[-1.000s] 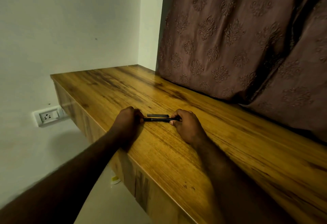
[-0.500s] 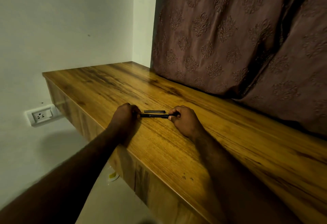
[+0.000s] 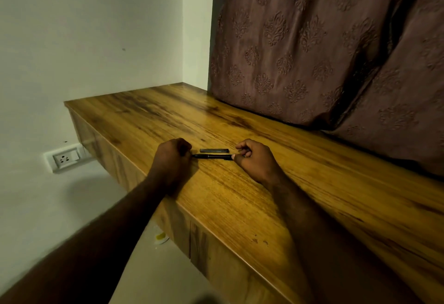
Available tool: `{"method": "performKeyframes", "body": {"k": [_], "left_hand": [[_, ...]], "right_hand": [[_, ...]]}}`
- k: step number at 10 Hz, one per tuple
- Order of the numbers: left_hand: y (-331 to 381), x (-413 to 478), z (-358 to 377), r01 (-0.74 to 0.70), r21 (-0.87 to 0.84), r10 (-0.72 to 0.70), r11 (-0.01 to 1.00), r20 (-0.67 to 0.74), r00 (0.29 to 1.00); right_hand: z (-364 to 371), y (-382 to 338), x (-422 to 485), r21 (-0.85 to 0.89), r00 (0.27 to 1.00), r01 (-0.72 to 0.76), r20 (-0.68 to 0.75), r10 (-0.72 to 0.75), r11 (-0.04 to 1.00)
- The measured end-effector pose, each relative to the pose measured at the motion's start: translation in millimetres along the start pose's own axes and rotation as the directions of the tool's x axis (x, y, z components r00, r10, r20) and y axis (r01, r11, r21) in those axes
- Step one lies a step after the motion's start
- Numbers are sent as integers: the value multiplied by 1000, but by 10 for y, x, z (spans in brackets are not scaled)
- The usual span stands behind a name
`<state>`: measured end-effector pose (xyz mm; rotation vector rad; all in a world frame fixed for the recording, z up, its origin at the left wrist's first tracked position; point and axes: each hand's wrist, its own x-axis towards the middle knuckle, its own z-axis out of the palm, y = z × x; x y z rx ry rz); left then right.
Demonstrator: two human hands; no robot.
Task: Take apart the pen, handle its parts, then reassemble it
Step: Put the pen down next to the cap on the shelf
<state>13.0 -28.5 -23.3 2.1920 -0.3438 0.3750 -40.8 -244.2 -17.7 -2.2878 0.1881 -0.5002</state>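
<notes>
Currently, both hands are holding the pen (image 3: 212,156) low over the table (image 3: 240,207), a little way in from its front edge. The pen is lying level, running left to right between the two hands; whether it is touching the wood cannot be told. The left hand (image 3: 171,157) is clenching around the pen's narrow left end, with the back of the hand facing the camera and the fingertips hidden behind it. The right hand (image 3: 254,159) is pinching the opposite end between the thumb and the curled fingers, and the thumb tip is sitting against the end of the barrel. A short dark piece, probably the cap (image 3: 213,150), is lying flat on the table just behind the pen, parallel to it and apart from both hands. The left forearm is crossing the table's front edge, while the right forearm is extending over the wood. A patterned curtain (image 3: 324,46) is hanging along the far side, its hem bunching on the table. A wall (image 3: 96,27) is closing the left end, and a socket (image 3: 63,158) is sitting on it just below table level. A small yellow and white item (image 3: 161,237) is lying on the floor beside the table's front panel.
</notes>
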Motion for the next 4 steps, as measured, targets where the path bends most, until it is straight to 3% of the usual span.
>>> {"method": "performKeyframes", "body": {"k": [3, 4], "left_hand": [[54, -14, -55, 18, 18, -18, 1000, 34, 999], [115, -49, -64, 72, -58, -72, 996, 3, 997]], "right_hand": [[21, -29, -36, -27, 1000, 19, -4, -19, 999], [-27, -50, -46, -99, 999, 32, -34, -36, 995]]}}
